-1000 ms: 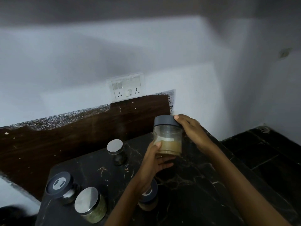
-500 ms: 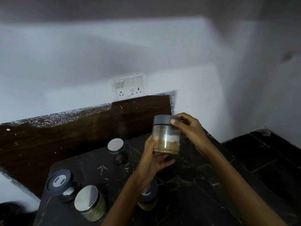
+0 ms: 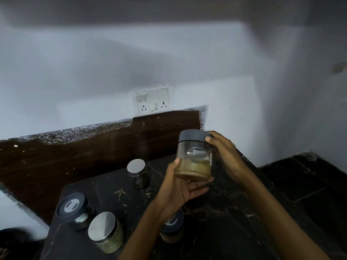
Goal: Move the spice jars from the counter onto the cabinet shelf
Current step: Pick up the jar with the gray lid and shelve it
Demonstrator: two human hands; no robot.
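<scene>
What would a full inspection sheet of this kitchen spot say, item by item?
Surface: black marble counter, veined, dimly lit.
Job's things: clear glass jar with dark grey lid, tan powder inside, held above the counter; four more jars stand on it: small silver-lidded jar, dark-lidded jar with a grey emblem, wide silver-lidded jar, and a half-hidden dark-lidded jar behind the left forearm. Cabinet shelf not in view.
Clutter: nothing seen.
Hands: left hand cradles the held jar's base; right hand grips its lid.
Cables: nothing seen.
Surroundings: white switch-and-socket plate, brown wooden backsplash, dark floor tiles.
</scene>
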